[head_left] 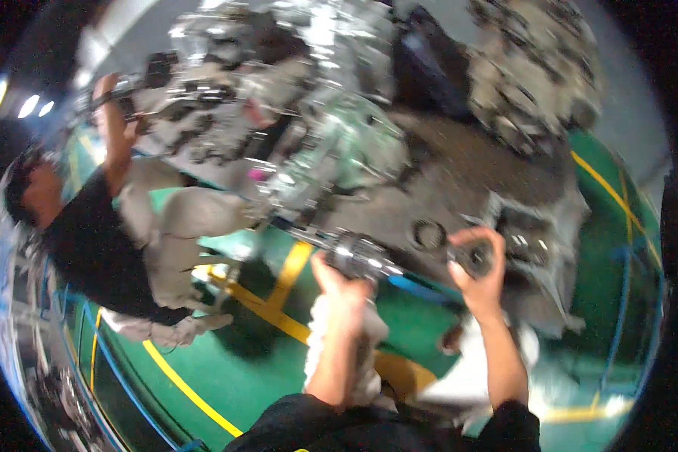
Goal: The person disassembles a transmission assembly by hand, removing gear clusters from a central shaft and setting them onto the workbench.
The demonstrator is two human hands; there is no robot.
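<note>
My left hand (pixel 342 285) is closed around a shiny metal shaft with gear-like rings (pixel 358 256), held slantwise over the near edge of the table. In my right hand (pixel 484 280) is a dark round ring-shaped part (pixel 474 258), gripped by its rim between thumb and fingers. The shaft and this part are apart from each other. Just left of my right hand, a dark metal ring (pixel 428 234) lies on the table (pixel 459 177). Blur hides finer detail on all three parts.
Clear plastic wrap (pixel 354 143) covers parts mid-table. Metal housings stand at the back left and back right (pixel 531 83). A tray-like piece (pixel 527 239) with parts lies right of my right hand. On the left, another person (pixel 98 233) in a dark shirt works at the table.
</note>
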